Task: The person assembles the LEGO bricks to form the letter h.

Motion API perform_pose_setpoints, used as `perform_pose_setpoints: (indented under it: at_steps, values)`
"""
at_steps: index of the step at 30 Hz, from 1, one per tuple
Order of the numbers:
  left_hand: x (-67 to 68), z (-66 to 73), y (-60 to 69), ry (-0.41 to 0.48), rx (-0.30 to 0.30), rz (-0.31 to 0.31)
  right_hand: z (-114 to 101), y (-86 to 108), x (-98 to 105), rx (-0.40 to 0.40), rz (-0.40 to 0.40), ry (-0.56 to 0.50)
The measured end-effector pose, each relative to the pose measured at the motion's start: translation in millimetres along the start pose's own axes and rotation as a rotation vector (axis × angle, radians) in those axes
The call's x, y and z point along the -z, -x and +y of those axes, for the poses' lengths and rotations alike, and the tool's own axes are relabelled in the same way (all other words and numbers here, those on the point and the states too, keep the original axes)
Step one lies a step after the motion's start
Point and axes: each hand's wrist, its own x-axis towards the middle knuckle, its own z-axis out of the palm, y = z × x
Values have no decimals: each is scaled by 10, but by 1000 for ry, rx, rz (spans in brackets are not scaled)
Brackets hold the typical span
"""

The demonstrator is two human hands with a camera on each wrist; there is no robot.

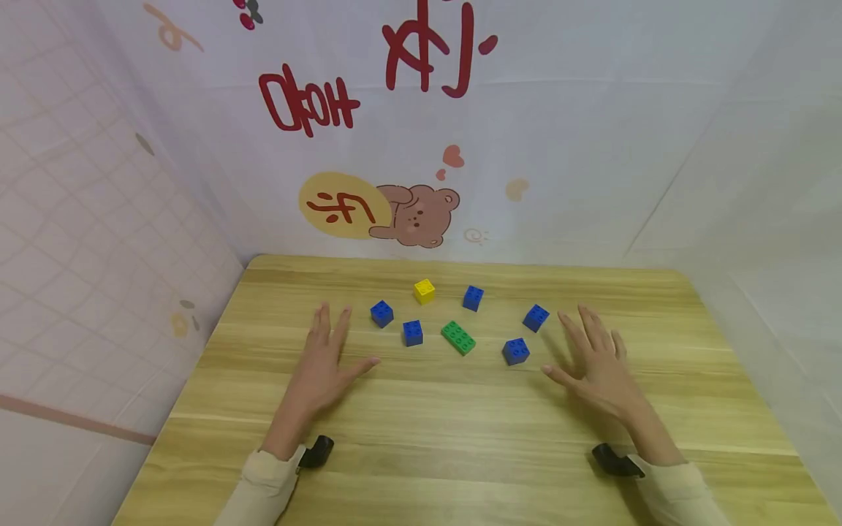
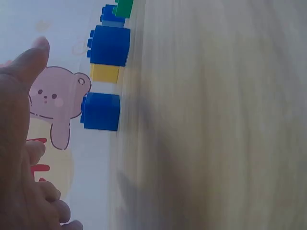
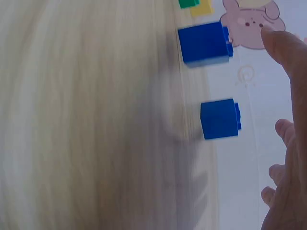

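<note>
Several toy building bricks lie loose on a wooden table. My left hand [image 1: 320, 372], fingers spread, hovers left of them and holds nothing; nearest to it is a blue brick [image 1: 381, 313], with a second blue brick [image 1: 413, 333] just beyond. Opposite, my right hand [image 1: 601, 372] is spread above the table, touching no brick. Close to its fingertips are a blue brick [image 1: 536, 318] and another blue brick [image 1: 516, 351]. Between the hands lies a long green brick [image 1: 458, 337]. Farther back sit a yellow brick [image 1: 424, 291] and a blue brick [image 1: 473, 298].
The wooden table [image 1: 434, 453] ends at a white cloth backdrop [image 1: 559, 146] printed with a bear [image 1: 421, 215] and red characters. More cloth hangs at the left and right sides. A black wrist device [image 1: 317, 452] is on the left wrist, and a black device [image 1: 617, 462] on the right.
</note>
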Motion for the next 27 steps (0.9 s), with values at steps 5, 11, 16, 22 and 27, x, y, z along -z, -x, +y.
perform_pose_setpoints:
  at_steps: [5, 11, 16, 22, 27]
  values:
    - [-25, 88, -3, 62, 15, -12, -96, -15, -29, 52, 9, -58]
    - [-45, 184, 3, 114, -5, 5, -217, -26, -47, 41, -10, -155]
    - [-54, 263, -15, 148, -24, 14, -287, -47, -78, 19, -26, -227]
    - [-99, 324, -44, 206, -68, 22, -379, -73, -119, 46, -3, -279]
    - [-160, 374, -67, 260, -96, 34, -444, -77, -164, 61, 29, -305]
